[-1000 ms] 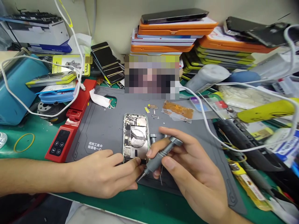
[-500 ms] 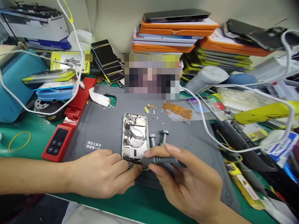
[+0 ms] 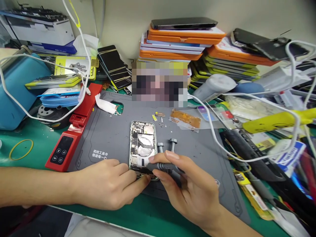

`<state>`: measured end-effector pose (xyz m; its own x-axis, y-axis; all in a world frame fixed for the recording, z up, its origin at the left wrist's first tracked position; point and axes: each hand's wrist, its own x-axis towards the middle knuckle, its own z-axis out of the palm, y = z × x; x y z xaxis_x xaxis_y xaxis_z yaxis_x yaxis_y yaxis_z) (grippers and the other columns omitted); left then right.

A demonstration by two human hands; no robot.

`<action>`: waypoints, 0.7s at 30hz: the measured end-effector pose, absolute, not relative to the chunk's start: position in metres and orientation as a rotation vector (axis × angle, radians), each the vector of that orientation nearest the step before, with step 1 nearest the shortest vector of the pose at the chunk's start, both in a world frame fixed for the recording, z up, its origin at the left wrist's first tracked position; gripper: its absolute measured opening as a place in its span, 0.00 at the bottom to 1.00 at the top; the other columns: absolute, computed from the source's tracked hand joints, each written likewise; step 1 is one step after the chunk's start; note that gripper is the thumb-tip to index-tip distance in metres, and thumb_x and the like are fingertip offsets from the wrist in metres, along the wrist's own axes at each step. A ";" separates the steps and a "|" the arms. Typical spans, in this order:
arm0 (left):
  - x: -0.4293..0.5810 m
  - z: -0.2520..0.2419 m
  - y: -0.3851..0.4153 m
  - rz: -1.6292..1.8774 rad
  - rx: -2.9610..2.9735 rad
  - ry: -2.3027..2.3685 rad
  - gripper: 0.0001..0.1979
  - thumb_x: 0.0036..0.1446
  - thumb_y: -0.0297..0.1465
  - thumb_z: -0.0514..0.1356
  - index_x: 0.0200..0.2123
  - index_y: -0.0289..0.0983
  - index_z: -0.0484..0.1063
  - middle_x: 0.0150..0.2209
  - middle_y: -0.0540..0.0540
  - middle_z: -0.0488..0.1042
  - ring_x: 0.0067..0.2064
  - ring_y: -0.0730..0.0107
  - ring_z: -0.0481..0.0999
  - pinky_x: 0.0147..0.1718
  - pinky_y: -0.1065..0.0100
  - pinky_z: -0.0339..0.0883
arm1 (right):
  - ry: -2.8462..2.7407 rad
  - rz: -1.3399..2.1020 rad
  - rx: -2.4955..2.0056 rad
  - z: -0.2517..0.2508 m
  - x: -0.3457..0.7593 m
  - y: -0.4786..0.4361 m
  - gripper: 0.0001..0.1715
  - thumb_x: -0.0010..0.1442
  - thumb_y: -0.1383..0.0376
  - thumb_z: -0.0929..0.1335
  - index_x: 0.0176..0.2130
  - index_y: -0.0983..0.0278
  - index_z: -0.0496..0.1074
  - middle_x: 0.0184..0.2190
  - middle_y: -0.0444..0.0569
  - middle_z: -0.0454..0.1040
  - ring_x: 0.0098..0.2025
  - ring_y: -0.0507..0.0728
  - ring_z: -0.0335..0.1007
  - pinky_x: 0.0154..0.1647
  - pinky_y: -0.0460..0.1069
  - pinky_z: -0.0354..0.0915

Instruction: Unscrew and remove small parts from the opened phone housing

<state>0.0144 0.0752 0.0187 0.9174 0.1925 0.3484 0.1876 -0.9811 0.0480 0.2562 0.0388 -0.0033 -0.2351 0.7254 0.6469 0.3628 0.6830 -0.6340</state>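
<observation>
An opened phone (image 3: 145, 146) lies on the dark grey mat (image 3: 118, 118), its inner parts showing. My left hand (image 3: 108, 184) rests over its lower left corner, fingers curled, with the index fingertip on the phone's bottom edge; whether it pinches anything is hidden. In my right hand (image 3: 187, 187) a dark grey screwdriver is gripped between thumb and fingers, its tip end over the lower part of the phone. Two more grey screwdrivers (image 3: 173, 142) show their round caps just beyond the right hand.
A red device (image 3: 61, 149) lies left of the phone. Small parts (image 3: 161, 120) and an orange sheet (image 3: 185, 119) are behind it. Stacked orange boxes (image 3: 172, 54) stand at the back. A white cable (image 3: 214, 131) loops over the right side, near various tools.
My right hand and its screwdriver have shifted slightly left over the phone. My left hand has barely moved. The view has turned a little.
</observation>
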 end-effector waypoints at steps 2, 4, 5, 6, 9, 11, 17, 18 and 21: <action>0.015 0.018 0.075 0.564 3.064 0.304 0.14 0.76 0.26 0.55 0.57 0.26 0.75 0.29 0.50 0.73 0.27 0.68 0.73 0.20 0.62 0.66 | -1.855 0.435 -0.861 -0.003 0.256 0.039 0.45 0.68 0.78 0.71 0.75 0.51 0.62 0.49 0.52 0.87 0.47 0.58 0.87 0.47 0.52 0.85; 0.015 0.018 0.074 0.568 3.065 0.303 0.14 0.76 0.26 0.55 0.57 0.26 0.75 0.29 0.50 0.73 0.28 0.68 0.74 0.20 0.62 0.66 | -1.842 0.438 -0.871 -0.002 0.255 0.039 0.45 0.68 0.78 0.71 0.75 0.51 0.63 0.47 0.51 0.86 0.46 0.57 0.86 0.47 0.51 0.84; 0.015 0.018 0.074 0.566 3.065 0.302 0.14 0.76 0.26 0.56 0.57 0.26 0.75 0.29 0.50 0.74 0.28 0.68 0.74 0.20 0.62 0.65 | -1.827 0.442 -0.882 -0.001 0.255 0.039 0.45 0.68 0.78 0.71 0.75 0.51 0.63 0.46 0.51 0.86 0.45 0.57 0.86 0.47 0.51 0.84; 0.015 0.018 0.074 0.566 3.064 0.304 0.14 0.76 0.26 0.57 0.58 0.25 0.75 0.29 0.50 0.74 0.28 0.68 0.74 0.20 0.62 0.65 | -1.808 0.454 -0.892 -0.001 0.255 0.038 0.44 0.68 0.78 0.71 0.74 0.51 0.64 0.45 0.50 0.86 0.45 0.57 0.86 0.47 0.52 0.84; 0.014 0.018 0.074 0.569 3.055 0.323 0.15 0.75 0.27 0.58 0.59 0.26 0.75 0.31 0.49 0.75 0.29 0.68 0.76 0.20 0.61 0.65 | -1.734 0.541 -0.909 0.000 0.255 0.036 0.41 0.69 0.77 0.70 0.73 0.50 0.66 0.44 0.50 0.85 0.43 0.59 0.86 0.47 0.55 0.85; 0.014 0.018 0.074 0.578 3.031 0.369 0.14 0.77 0.30 0.58 0.59 0.28 0.75 0.31 0.50 0.76 0.29 0.68 0.77 0.21 0.61 0.66 | -1.658 0.605 -0.905 0.001 0.255 0.033 0.38 0.71 0.75 0.68 0.73 0.49 0.67 0.44 0.50 0.85 0.42 0.59 0.86 0.45 0.56 0.85; 0.014 0.019 0.077 0.578 2.965 0.455 0.15 0.81 0.39 0.56 0.54 0.35 0.76 0.28 0.53 0.74 0.26 0.68 0.74 0.20 0.62 0.64 | -1.491 0.661 -0.904 0.005 0.253 0.019 0.33 0.74 0.70 0.68 0.72 0.48 0.68 0.42 0.51 0.84 0.38 0.60 0.85 0.33 0.53 0.84; 0.015 0.019 0.077 0.577 2.967 0.460 0.15 0.81 0.40 0.56 0.53 0.35 0.76 0.27 0.53 0.73 0.26 0.69 0.74 0.20 0.63 0.63 | -1.500 0.680 -0.908 0.005 0.253 0.017 0.33 0.74 0.69 0.68 0.72 0.47 0.68 0.41 0.51 0.85 0.37 0.61 0.85 0.34 0.55 0.84; 0.016 0.021 0.077 0.574 2.968 0.466 0.13 0.80 0.38 0.57 0.49 0.35 0.76 0.27 0.53 0.72 0.25 0.70 0.73 0.20 0.64 0.62 | -1.567 0.733 -0.899 0.006 0.253 0.013 0.35 0.75 0.70 0.66 0.74 0.45 0.66 0.42 0.50 0.86 0.37 0.62 0.86 0.35 0.57 0.85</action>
